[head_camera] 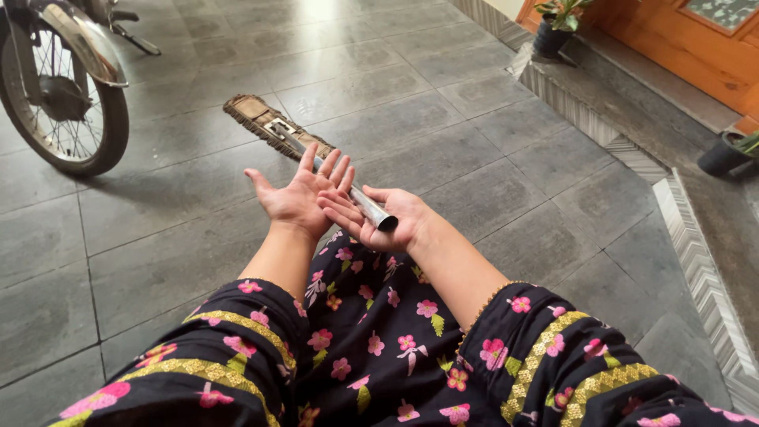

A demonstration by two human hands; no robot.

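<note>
From my feed the biggest thing is the floor, large grey stone-look tiles with a matte, faintly mottled surface and thin grout lines, filling most of the frame. Along the right edge runs a paler herringbone-patterned border strip, and at the upper right an orange wooden door is cut off by the frame. Across the bottom I see black fabric with pink flowers and gold trim, soft and draped, covering my lower view. In the upper left stands a motorbike wheel, spoked, with a dull metal mudguard; the rest of the machine is out of frame. Two dark plant pots sit at the upper right, one by the step, one at the edge, both only partly seen.

The mop lies at centre: a flat tan fringed head resting on the tiles, joined to a smooth, shiny metal handle that slants down to the hands. The middle of the handle is hidden behind the left palm. The left hand is spread wide, palm up, gripping nothing. The right hand lies palm up, fingers loosely curled, cradling the handle's blunt end rather than clenching it
</note>
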